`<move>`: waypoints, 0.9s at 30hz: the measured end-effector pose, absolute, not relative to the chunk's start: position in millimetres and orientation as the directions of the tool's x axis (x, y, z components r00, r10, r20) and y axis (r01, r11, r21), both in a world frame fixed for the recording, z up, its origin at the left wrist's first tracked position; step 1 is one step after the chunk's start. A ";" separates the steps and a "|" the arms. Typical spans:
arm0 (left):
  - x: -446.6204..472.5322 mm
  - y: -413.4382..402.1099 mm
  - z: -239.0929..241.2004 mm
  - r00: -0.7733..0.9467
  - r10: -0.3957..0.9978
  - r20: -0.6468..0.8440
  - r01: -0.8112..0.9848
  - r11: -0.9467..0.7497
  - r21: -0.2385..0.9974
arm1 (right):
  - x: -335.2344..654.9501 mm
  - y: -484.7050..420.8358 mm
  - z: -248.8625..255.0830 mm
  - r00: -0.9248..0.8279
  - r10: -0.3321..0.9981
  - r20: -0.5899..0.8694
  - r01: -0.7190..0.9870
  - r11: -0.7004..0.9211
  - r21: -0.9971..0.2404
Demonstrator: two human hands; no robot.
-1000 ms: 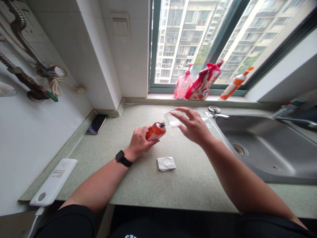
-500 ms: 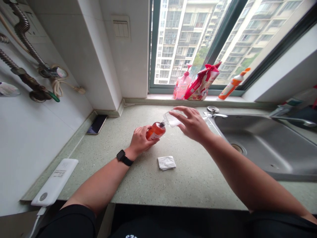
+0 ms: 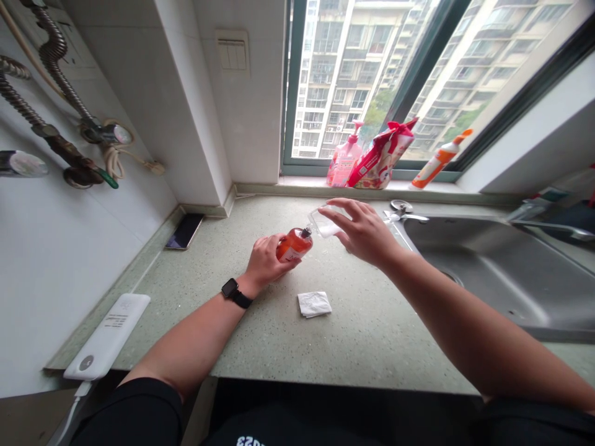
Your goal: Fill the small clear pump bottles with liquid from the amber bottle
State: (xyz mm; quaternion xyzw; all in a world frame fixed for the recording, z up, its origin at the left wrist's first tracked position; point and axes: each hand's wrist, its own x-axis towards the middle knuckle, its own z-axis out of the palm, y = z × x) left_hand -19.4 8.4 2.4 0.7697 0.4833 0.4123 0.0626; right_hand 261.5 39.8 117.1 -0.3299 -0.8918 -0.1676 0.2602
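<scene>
My left hand (image 3: 264,260) is wrapped round a small orange bottle (image 3: 294,243) and tilts it to the right above the green speckled counter (image 3: 260,322). The bottle's dark neck points at a small clear plastic container (image 3: 325,223), which the fingers of my right hand (image 3: 365,234) grip just beside it. A black watch (image 3: 235,292) sits on my left wrist. A folded white tissue (image 3: 314,303) lies on the counter below both hands.
A steel sink (image 3: 502,272) with a tap (image 3: 548,224) lies to the right. On the window sill stand a pink pump bottle (image 3: 344,160), a red pouch (image 3: 382,158) and an orange-and-white bottle (image 3: 437,161). A phone (image 3: 185,231) and white power bank (image 3: 108,337) lie left.
Both hands hold the same pose with the bottle and container. Only the view has shifted slightly.
</scene>
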 end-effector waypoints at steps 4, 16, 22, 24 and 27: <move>-19.6 8.7 2.1 0.191 0.798 0.572 0.686 -0.525 0.504 | 260.2 38.9 119.8 -0.654 0.508 0.560 0.679 0.721 0.139; -19.3 9.3 1.4 0.181 0.784 0.593 0.683 -0.534 0.498 | 254.4 36.1 128.3 -0.679 0.488 0.548 0.668 0.720 0.186; -20.1 9.2 2.0 0.171 0.777 0.606 0.681 -0.538 0.497 | 251.7 36.9 131.3 -0.687 0.481 0.544 0.661 0.726 0.193; -20.2 9.4 1.4 0.168 0.775 0.609 0.683 -0.537 0.495 | 251.2 37.5 131.9 -0.693 0.479 0.539 0.655 0.730 0.194; -20.3 9.7 0.5 0.161 0.768 0.619 0.679 -0.541 0.495 | 250.7 38.1 132.7 -0.698 0.478 0.533 0.650 0.735 0.193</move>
